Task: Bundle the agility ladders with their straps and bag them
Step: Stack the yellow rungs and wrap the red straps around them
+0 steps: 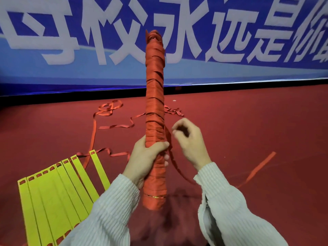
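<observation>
Your left hand [147, 157] grips wrapped bundle [154, 110] upright; right hand [190, 139] curled, seems to pinch strap tail [174, 164]. Slack there risks wraps unwinding.

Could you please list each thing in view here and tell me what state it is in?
Wrapped bundle: upright, wound in red strap.
Left hand: grips the bundle's lower part.
Right hand: fingers curled beside the bundle; grip on the strap unclear.
Strap tail: loose, running from the bundle down past the right hand.
Yellow rungs: unbundled, fanned flat on the floor.
Loose straps: tangled on the floor.
</observation>
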`<state>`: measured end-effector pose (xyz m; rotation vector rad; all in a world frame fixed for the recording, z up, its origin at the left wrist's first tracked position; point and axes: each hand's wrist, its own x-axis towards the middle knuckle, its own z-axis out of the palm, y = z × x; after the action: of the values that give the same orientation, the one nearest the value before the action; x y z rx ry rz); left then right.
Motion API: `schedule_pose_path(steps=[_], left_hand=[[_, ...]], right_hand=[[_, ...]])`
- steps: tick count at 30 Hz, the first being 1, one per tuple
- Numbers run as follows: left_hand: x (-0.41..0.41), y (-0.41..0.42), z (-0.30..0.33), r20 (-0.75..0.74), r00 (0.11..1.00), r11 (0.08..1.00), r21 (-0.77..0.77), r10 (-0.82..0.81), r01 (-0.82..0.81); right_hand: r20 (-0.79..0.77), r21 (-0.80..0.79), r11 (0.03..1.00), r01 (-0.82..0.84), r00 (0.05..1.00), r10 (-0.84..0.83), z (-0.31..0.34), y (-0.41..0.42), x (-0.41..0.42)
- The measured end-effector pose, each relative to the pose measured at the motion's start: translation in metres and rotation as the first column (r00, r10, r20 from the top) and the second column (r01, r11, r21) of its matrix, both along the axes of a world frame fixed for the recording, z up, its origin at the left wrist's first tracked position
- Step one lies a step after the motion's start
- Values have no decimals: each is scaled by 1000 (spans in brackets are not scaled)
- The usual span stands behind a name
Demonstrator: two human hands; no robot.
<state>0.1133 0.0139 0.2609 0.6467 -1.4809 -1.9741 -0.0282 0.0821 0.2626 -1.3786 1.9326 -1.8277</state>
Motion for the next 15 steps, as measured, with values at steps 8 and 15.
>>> schedule_pose_path(steps=[8,15], left_hand=[[-2,-4,-5,66,992,966,-244,106,-87],[-3,-9,-15,270,889,811,-560,371,-168]], right_hand=[[165,103,980,-172,974,154,9,1,7],[152,-77,990,-115,980,126,16,6,4]])
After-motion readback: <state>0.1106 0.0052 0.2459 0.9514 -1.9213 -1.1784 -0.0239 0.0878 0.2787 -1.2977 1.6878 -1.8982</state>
